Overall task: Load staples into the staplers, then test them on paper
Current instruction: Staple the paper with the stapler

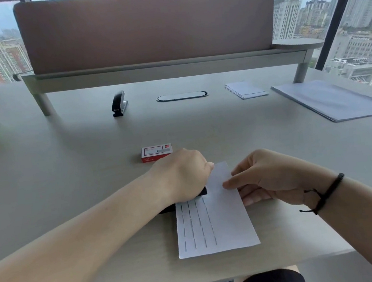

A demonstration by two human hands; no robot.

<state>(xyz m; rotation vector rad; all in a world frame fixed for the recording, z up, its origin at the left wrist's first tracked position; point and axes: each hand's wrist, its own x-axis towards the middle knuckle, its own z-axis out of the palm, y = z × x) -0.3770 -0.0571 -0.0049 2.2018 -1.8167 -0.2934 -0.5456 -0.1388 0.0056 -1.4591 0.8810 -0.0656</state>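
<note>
Head view: left hand (182,176) presses down, clenched over a black stapler (200,191) at the paper's (215,221) left edge. Right hand (265,178) pinches the paper, whose long axis runs away from the person on the counter (67,166); staple rows follow it.

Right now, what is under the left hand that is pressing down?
Under the left hand a black stapler shows only as a dark edge, gripping the strip of paper already lined with staples. Most of the stapler is covered.
</note>
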